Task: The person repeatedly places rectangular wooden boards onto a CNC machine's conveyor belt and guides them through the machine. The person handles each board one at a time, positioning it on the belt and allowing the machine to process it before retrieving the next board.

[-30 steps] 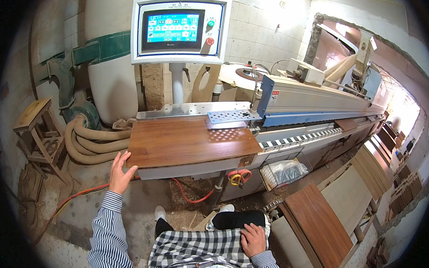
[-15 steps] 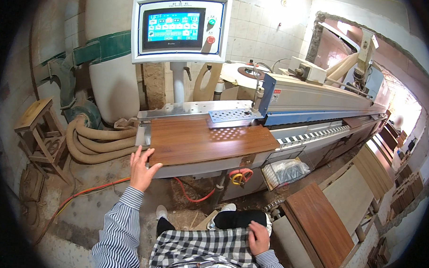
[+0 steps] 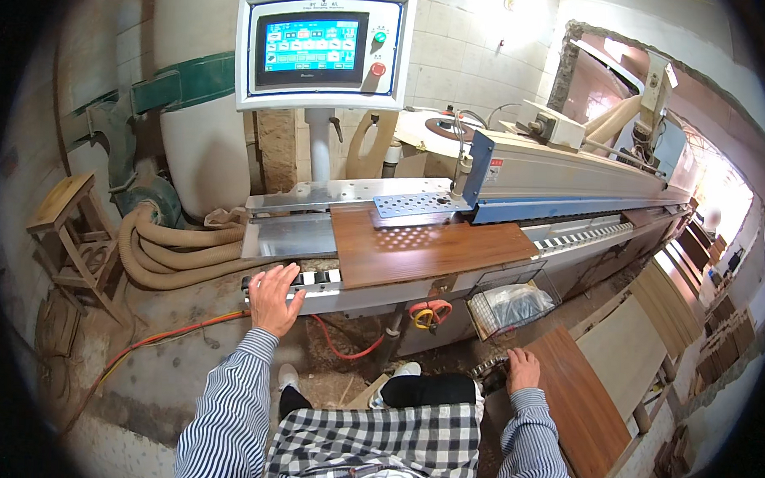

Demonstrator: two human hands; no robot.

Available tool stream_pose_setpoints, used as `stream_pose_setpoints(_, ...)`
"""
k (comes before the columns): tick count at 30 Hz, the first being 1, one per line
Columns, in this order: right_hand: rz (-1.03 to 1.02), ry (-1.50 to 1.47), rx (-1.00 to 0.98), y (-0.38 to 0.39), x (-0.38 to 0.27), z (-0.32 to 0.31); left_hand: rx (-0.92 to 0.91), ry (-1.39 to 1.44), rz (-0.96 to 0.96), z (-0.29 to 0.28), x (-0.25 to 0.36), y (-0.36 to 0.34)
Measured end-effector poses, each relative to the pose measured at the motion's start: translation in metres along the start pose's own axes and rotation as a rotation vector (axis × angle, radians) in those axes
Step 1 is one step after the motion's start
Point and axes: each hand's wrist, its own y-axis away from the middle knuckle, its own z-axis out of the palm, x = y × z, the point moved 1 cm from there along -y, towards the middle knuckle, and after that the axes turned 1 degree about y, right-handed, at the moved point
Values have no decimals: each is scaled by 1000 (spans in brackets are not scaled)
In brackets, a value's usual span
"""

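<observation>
A brown wood-grain panel [image 3: 433, 251] lies flat on the bed of a long edge-banding machine [image 3: 570, 178], its right part under a blue perforated plate [image 3: 410, 207]. My left hand [image 3: 274, 301] is open, fingers spread over the front rail with black-and-white track pads [image 3: 320, 277], left of the panel and apart from it. To the lower right, more brown panels [image 3: 575, 406] lie stacked. My right hand [image 3: 524, 372] is at the near left corner of that stack, fingers bent slightly and loosely apart; their tips are partly hidden and no grip shows.
A control screen [image 3: 311, 47] stands on a post behind the machine. Ribbed hoses [image 3: 175, 261] and a wooden stool [image 3: 71, 228] are at the left. Below the bed hang a wire basket [image 3: 515, 307] and yellow-and-red rings [image 3: 429, 315]. An orange hose [image 3: 168, 337] crosses the floor.
The panel on the machine has slid right, uncovering metal bed and track pads. My left hand has shifted slightly right; my right hand has moved from my lap to the stacked panels.
</observation>
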Motion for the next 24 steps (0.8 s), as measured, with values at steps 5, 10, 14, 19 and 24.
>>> stream_pose_setpoints(5, -72, -46, 115, 35, -15, -9, 23, 17, -5, -1, 1, 1)
stream_pose_setpoints(10, -12, -305, 226, 103, -61, -54, 51, 29, -21, 0, 3, 2)
stream_pose_setpoints(14, 972, -1123, 120, 165, -37, -21, 52, 30, -46, -1, 5, 2)
stream_pose_setpoints(19, 1590, -1961, 707, 203, 41, 9, 68, 65, -47, 1, 7, -1)
stream_pose_setpoints(24, 1481, -2004, 584, 213, 28, 16, 56, 69, -56, 1, 8, -1)
